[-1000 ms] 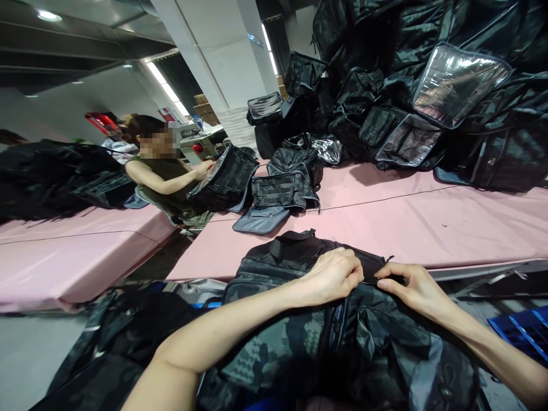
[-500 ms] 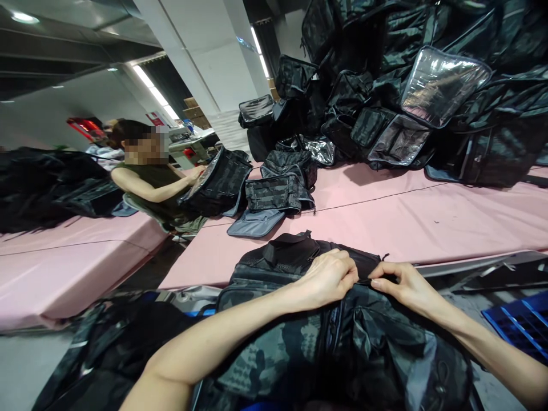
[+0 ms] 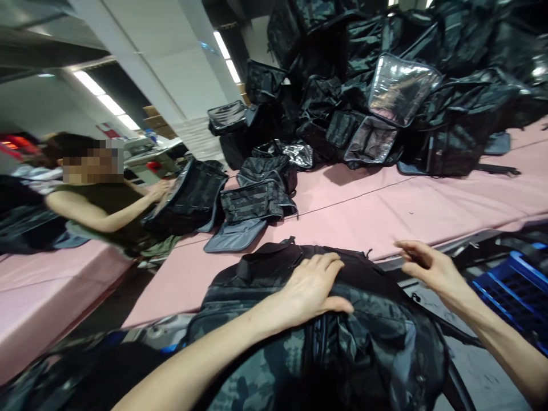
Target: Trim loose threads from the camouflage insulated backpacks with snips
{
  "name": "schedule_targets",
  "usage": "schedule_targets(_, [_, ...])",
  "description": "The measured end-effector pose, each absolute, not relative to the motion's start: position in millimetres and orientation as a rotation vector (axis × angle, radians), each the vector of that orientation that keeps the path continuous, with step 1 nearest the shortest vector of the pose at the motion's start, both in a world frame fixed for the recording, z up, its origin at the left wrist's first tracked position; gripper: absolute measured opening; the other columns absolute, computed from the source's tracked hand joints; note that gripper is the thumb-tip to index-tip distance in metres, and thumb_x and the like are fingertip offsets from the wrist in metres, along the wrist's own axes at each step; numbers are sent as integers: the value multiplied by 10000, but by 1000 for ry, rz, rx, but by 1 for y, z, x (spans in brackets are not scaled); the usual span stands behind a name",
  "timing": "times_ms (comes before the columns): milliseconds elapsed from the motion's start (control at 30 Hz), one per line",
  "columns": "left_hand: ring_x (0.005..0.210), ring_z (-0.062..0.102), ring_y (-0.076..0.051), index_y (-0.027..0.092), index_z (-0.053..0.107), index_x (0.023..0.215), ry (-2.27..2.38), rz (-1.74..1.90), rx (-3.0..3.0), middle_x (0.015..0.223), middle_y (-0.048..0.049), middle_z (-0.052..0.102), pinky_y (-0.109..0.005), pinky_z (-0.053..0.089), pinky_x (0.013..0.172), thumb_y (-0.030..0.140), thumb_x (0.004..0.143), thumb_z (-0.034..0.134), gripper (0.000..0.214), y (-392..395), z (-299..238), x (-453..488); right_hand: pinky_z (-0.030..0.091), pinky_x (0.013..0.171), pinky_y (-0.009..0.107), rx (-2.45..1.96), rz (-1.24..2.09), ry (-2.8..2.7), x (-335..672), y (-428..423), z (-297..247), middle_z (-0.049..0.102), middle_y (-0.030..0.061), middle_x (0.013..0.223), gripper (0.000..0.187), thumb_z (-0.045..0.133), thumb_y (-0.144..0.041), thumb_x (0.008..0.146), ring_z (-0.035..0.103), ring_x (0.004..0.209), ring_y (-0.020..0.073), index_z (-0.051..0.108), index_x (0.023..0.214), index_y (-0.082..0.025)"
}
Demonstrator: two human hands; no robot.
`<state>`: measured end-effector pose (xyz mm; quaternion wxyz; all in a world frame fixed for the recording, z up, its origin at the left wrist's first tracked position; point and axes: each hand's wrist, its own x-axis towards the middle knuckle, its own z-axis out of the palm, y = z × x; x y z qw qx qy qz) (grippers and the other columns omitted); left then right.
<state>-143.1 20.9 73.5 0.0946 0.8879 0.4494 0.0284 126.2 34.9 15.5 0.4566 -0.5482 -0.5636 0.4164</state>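
Note:
A dark camouflage backpack [image 3: 377, 342] lies in front of me, its top end resting on the edge of the pink table [image 3: 385, 211]. My left hand [image 3: 310, 288] lies flat on the top of the backpack, fingers stretched out. My right hand [image 3: 428, 265] hovers just right of the bag near the table edge, fingers loosely apart, holding nothing and a little blurred.
A big heap of black bags [image 3: 385, 85] with clear pockets fills the back of the table. Two more camouflage bags [image 3: 257, 197] lie mid-table. At left a seated person [image 3: 98, 205] handles a black bag [image 3: 192, 194]. A blue crate [image 3: 514, 291] stands lower right.
Both hands let go of the backpack's top edge they were pinching. The left hand flattened on the bag, the right hand moved off to the right. The view swung right.

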Motion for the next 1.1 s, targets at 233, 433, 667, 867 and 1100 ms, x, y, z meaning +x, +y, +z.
schedule_targets(233, [982, 612, -264, 249, 614, 1132, 1411, -294, 2527, 1047, -76, 675, -320, 445, 813, 613, 794, 466, 518, 86, 94, -145, 331, 407, 245, -1566, 1117, -922, 139, -94, -51, 464, -9, 514, 385, 564, -564, 744, 414, 446, 121, 634, 863, -205])
schedule_targets(433, [857, 633, -228, 225, 663, 1013, 1444, -290, 2708, 896, -72, 697, -275, 422, 728, 434, 830, 486, 330, 103, 108, -135, 466, 814, 358, -1517, 742, -842, 120, -63, -85, 641, 83, 921, 458, 489, -586, 789, 590, 871, 218, 572, 1015, -195])
schedule_targets(667, [794, 640, -217, 181, 694, 849, 1599, -71, 2622, 824, -86, 699, -254, 400, 666, 330, 839, 490, 253, 76, 102, -152, 424, 921, 372, -1128, 964, -1023, 151, 106, -7, 644, 88, 1051, 477, 569, -595, 707, 556, 1060, 232, 614, 964, -196])
schedule_targets(867, [826, 624, -180, 186, 689, 937, 1688, 198, 2405, 912, -45, 699, -232, 414, 708, 341, 839, 467, 288, 87, 94, -206, 503, 656, 297, -1091, 1161, -1100, 116, 175, 18, 666, 113, 931, 395, 633, -510, 673, 640, 800, 196, 615, 866, -167])
schedule_targets(1100, [774, 625, -180, 192, 701, 894, 1627, 172, 2459, 847, -45, 705, -232, 410, 682, 311, 807, 522, 232, 95, 98, -202, 264, 331, 197, -1170, 1012, -1072, 110, 189, 11, 620, 10, 727, 760, 501, -625, 723, 369, 355, 56, 362, 1323, -180])
